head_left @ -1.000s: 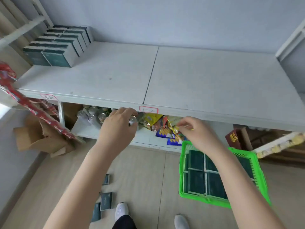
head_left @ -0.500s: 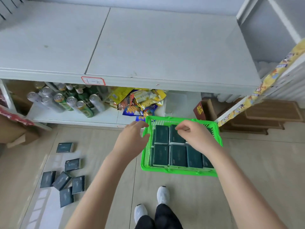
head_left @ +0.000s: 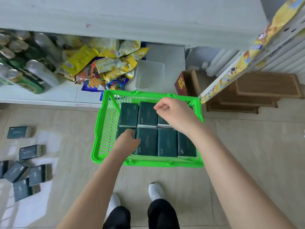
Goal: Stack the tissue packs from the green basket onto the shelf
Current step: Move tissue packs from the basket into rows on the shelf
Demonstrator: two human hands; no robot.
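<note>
The wide pale-grey shelf board [head_left: 148, 19] ran across the top of the scene, ahead of and above the person, with the rectangular green plastic basket [head_left: 99, 129] on the beige tiled floor [head_left: 247, 146] just in front of the feet and just beside the lower shelf [head_left: 49, 95]. The dark green wrapped tissue packs [head_left: 166, 142] lay flat inside the basket in two rows, touching one another, their long axes pointing away from the person toward the shelf. The left hand [head_left: 127, 142] reached down onto the near-left pack and was the nearer to a grasp; its fingertips were hidden, so whether it had a grip could not be told. The right hand [head_left: 175, 113] hovered above the far row, fingers curled and thumb against forefinger, holding nothing visible. Any pack would likely have to rise over the basket's far rim and the shelf board's front edge. Green and silver drink cans [head_left: 38, 75] and crumpled yellow snack packets [head_left: 102, 66] crowded the lower shelf, more dark green packs [head_left: 29, 152] lay loose on the floor well to the left, and a small brown carton [head_left: 186, 81] stood near the basket's far right corner.
</note>
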